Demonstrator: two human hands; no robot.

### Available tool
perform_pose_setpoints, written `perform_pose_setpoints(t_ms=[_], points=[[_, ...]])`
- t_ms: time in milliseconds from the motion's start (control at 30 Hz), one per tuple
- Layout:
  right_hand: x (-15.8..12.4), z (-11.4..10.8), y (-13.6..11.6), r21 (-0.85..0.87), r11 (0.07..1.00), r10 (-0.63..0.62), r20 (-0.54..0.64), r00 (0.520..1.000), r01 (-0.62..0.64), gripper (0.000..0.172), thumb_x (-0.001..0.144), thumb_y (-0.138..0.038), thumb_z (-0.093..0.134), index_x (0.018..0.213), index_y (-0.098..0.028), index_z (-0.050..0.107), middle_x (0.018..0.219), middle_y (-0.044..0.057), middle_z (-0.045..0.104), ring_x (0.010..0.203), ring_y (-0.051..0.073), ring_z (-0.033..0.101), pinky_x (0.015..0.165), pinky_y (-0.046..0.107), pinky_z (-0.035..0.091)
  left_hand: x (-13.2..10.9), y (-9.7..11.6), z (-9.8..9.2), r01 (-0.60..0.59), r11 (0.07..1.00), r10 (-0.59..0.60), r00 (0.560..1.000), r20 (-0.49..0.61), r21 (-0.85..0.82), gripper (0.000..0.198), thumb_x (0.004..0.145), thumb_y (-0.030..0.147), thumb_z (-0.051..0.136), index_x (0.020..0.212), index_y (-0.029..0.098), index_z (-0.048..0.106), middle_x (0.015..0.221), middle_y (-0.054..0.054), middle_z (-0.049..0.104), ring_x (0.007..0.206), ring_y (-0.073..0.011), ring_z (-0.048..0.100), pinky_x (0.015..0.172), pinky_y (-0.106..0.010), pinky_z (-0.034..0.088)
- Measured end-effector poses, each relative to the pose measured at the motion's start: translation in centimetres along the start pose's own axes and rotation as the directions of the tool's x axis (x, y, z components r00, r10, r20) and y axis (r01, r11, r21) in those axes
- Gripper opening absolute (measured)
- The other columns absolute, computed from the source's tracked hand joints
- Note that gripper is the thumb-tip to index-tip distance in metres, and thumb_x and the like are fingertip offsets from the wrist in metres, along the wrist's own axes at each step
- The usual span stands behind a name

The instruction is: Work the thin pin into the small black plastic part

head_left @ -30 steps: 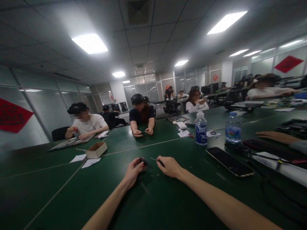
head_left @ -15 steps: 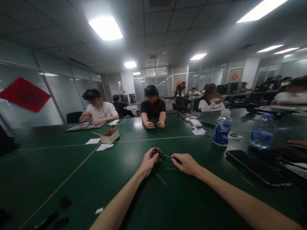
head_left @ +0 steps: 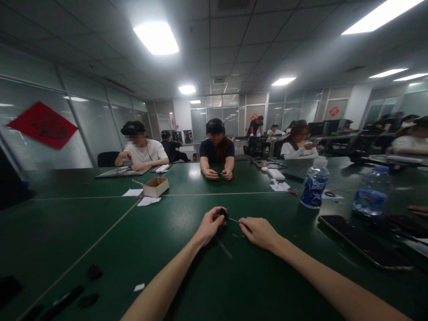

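Observation:
Over the green table, my left hand (head_left: 207,228) pinches a small black part (head_left: 224,214) between thumb and fingers. What kind of part it is, I cannot make out. My right hand (head_left: 260,232) is closed round a screwdriver (head_left: 233,220); its thin metal shaft points left and its tip meets or nearly meets the black part. The fingers hide most of the handle. Several black pieces (head_left: 88,301) lie at the lower left, and a white scrap (head_left: 139,287) sits beside my left forearm.
A small open box (head_left: 155,187) stands on papers at the far left. To my right are a blue-labelled bottle (head_left: 314,183), a second bottle (head_left: 372,191) and a phone (head_left: 364,240). A person (head_left: 216,149) sits opposite, another (head_left: 142,149) to the left.
The black part has turned a little in my left hand. The screwdriver still points at it. The whole view has swung slightly left.

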State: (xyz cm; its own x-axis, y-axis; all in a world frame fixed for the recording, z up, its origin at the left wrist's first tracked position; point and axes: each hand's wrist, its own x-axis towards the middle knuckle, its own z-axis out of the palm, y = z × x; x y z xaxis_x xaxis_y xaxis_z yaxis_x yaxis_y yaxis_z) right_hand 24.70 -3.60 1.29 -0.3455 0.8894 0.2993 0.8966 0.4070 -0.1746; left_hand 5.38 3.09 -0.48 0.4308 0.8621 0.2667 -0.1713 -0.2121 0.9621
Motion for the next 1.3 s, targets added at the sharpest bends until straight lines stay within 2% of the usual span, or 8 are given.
perform_pose_setpoints(t_ms=[267, 533, 767, 933, 1133, 1200, 1300], points=[[-0.1, 0.2, -1.3, -0.036, 0.993, 0.110, 0.008, 0.994, -0.109, 0.027, 0.092, -0.030, 0.034, 0.088, -0.022, 0.059, 0.074, 0.003, 0.063, 0.060, 0.014, 0.057, 0.054, 0.022, 0.040, -0.1, 0.1, 0.0, 0.000, 0.996, -0.001, 1.000, 0.008, 0.091, 0.026, 0.075, 0.026, 0.060, 0.100, 0.017, 0.062, 0.099, -0.007, 0.059, 0.083, -0.0158, 0.056, 0.076, -0.028, 0.048], [-0.3, -0.4, -1.6, -0.037, 0.999, 0.021, 0.000, 1.000, -0.021, 0.024, 0.090, -0.026, 0.037, 0.084, -0.021, 0.060, 0.073, 0.003, 0.063, 0.061, 0.014, 0.058, 0.056, 0.022, 0.040, -0.1, 0.6, 0.1, -0.033, 0.996, 0.031, 0.999, 0.034, 0.080, 0.024, 0.071, 0.028, 0.065, 0.091, 0.016, 0.062, 0.091, -0.005, 0.060, 0.080, -0.0158, 0.056, 0.071, -0.026, 0.047], [-0.4, 0.1, -1.3, -0.026, 0.998, 0.057, -0.016, 0.998, -0.058, 0.026, 0.091, -0.028, 0.034, 0.088, -0.021, 0.059, 0.075, 0.003, 0.064, 0.062, 0.014, 0.058, 0.057, 0.022, 0.039, -0.1, 0.8, 0.1, 0.015, 1.000, -0.015, 1.000, 0.008, 0.022, 0.028, 0.066, 0.033, 0.071, 0.084, 0.013, 0.064, 0.081, -0.006, 0.063, 0.074, -0.0150, 0.056, 0.069, -0.026, 0.047], [-0.5, 0.1, -1.3, 0.066, 0.996, 0.060, -0.038, 0.997, -0.057, 0.026, 0.092, -0.029, 0.034, 0.088, -0.021, 0.059, 0.074, 0.003, 0.063, 0.061, 0.014, 0.058, 0.057, 0.022, 0.041, -0.1, 0.7, 0.0, 0.029, 1.000, -0.029, 1.000, -0.010, -0.004, 0.027, 0.067, 0.035, 0.070, 0.080, 0.012, 0.064, 0.075, -0.004, 0.062, 0.072, -0.0143, 0.056, 0.070, -0.026, 0.046], [-0.1, 0.2, -1.0, 0.217, 0.956, 0.234, -0.150, 0.961, -0.199, 0.027, 0.093, -0.028, 0.029, 0.092, -0.019, 0.055, 0.073, 0.003, 0.063, 0.062, 0.014, 0.059, 0.057, 0.023, 0.042, -0.3, 0.9, 0.3, 0.077, 0.995, -0.087, 0.984, 0.157, 0.070, 0.029, 0.068, 0.036, 0.070, 0.083, 0.012, 0.065, 0.078, -0.005, 0.062, 0.073, -0.0157, 0.057, 0.069, -0.027, 0.045], [0.0, 0.2, -0.9, 0.217, 0.958, 0.222, -0.137, 0.965, -0.189, 0.027, 0.093, -0.029, 0.030, 0.090, -0.020, 0.055, 0.072, 0.002, 0.062, 0.061, 0.014, 0.059, 0.057, 0.023, 0.042, -0.2, 0.6, 0.2, 0.080, 0.996, -0.083, 0.990, 0.110, 0.036, 0.032, 0.069, 0.039, 0.069, 0.085, 0.012, 0.063, 0.077, -0.004, 0.062, 0.069, -0.0143, 0.057, 0.065, -0.025, 0.044], [-0.1, 0.3, -1.0, 0.172, 0.980, 0.118, -0.105, 0.987, -0.098, 0.027, 0.092, -0.030, 0.033, 0.088, -0.020, 0.057, 0.071, 0.001, 0.062, 0.061, 0.014, 0.058, 0.059, 0.023, 0.041, 0.1, -0.1, -0.1, 0.093, 0.992, -0.092, 0.996, 0.021, -0.080, 0.042, 0.070, 0.044, 0.067, 0.097, 0.012, 0.060, 0.075, -0.003, 0.059, 0.064, -0.0116, 0.055, 0.062, -0.023, 0.042]])
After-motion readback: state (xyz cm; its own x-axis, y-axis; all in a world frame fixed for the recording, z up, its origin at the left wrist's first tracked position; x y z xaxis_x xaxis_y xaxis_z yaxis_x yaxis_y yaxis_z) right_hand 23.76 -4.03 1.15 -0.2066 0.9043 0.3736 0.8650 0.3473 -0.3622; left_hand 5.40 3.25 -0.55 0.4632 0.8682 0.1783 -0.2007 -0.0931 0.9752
